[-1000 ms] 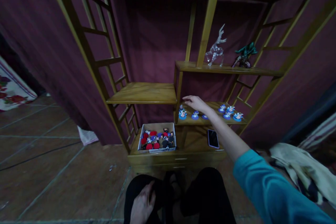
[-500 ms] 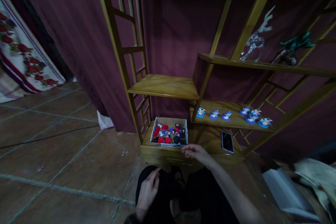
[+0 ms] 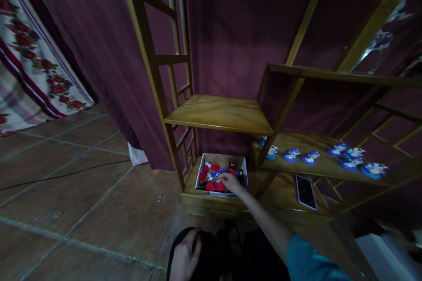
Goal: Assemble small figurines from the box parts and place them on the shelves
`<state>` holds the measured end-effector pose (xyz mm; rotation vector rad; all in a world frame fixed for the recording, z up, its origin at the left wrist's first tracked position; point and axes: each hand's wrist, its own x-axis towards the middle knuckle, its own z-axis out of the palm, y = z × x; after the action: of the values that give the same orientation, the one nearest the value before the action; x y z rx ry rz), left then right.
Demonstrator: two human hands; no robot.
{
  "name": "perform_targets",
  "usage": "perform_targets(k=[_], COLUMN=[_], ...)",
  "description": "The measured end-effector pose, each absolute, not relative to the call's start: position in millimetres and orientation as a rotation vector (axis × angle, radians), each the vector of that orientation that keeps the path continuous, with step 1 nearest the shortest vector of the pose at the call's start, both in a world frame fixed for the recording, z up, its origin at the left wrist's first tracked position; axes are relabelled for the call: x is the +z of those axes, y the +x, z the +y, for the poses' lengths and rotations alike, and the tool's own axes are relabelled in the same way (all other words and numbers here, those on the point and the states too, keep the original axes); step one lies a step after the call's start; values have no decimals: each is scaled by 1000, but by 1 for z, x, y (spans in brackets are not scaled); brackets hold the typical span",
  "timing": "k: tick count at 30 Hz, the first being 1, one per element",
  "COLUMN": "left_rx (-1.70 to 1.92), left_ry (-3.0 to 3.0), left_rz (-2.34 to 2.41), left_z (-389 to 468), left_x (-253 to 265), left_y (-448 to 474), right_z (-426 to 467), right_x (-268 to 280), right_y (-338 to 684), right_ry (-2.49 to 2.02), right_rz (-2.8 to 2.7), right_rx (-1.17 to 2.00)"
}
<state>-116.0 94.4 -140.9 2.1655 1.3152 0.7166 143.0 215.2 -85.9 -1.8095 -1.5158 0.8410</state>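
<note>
My right hand (image 3: 230, 181) reaches into a shallow cardboard box (image 3: 246, 174) on the bottom shelf. Its fingers are drawn together in a pinch among small figurines (image 3: 215, 167) with red, blue, white and black parts. What the fingertips hold, if anything, is hidden. Part of the box's contents lies behind this hand and wrist. Lower in the view, my left hand (image 3: 187, 252) lies on my left knee, its fingers loosely apart and holding nothing.
Several blue-and-white figurines (image 3: 310, 157) stand on the low shelf at right. A phone (image 3: 306, 192) lies below them. An upper wooden shelf (image 3: 220, 113) overhangs the box, and a slatted side frame (image 3: 156, 83) rises at left. Glass ornaments (image 3: 379, 44) sit at upper right.
My right hand has moved from in front of the box's near right corner into the box. My left hand stays on the knee. The view has shifted left and closer.
</note>
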Motion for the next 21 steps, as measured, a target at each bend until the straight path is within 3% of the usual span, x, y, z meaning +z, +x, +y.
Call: perform_targets(k=[11, 21], left_rx=[747, 713], left_ry=[2236, 2200], left_rz=[1313, 1334], left_z=[107, 113], left_x=[-153, -151], left_y=[-115, -118], right_z=[285, 289], right_x=[-119, -133], right_y=[112, 102], right_ry=[-1927, -2031], right_rz=[-1782, -1960], right_rx=[642, 559])
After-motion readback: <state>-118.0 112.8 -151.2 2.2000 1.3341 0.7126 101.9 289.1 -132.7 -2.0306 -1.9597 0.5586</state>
